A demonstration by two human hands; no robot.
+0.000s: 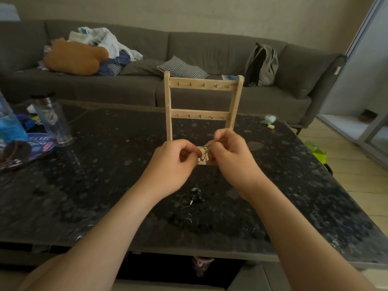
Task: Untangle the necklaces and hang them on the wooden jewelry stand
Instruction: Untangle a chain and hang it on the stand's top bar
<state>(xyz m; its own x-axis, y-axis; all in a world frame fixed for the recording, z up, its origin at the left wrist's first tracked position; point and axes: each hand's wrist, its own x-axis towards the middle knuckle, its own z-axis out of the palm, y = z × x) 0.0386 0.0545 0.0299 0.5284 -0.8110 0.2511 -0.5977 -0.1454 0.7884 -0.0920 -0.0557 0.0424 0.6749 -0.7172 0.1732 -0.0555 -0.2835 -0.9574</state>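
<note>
Tangled necklace [205, 153]: a small clump of pale metal chain, held up above the table [105, 185] between two bare hands. Long axis close to upright, top end at the right fingertips, lower end drooping slightly toward the left hand. Individual strands too fine and blurred to tell apart.

Pinched from both sides. Left hand [175, 164] curled, thumb and forefinger closed on the chain's left edge, other fingers folded into the palm. Right hand [230, 153] curled as well, fingertips nipping the top of the clump, knuckles uppermost. Hands almost touching, with only the chain between them.

Directly beyond the grip, standing upright on the table: wooden jewelry stand [202, 84], two posts, two crossbars, a row of small hooks along each bar, its base partly hidden behind the hands.

Below the grip, nearer the body, lying on the dark speckled tabletop: a small dark cord tangle [191, 198].

Well off to the left of the grip: a clear glass tumbler [53, 122]. Far beyond the stand: a grey sofa [210, 49] with a checked cushion [182, 69] and a grey backpack [262, 65].
</note>
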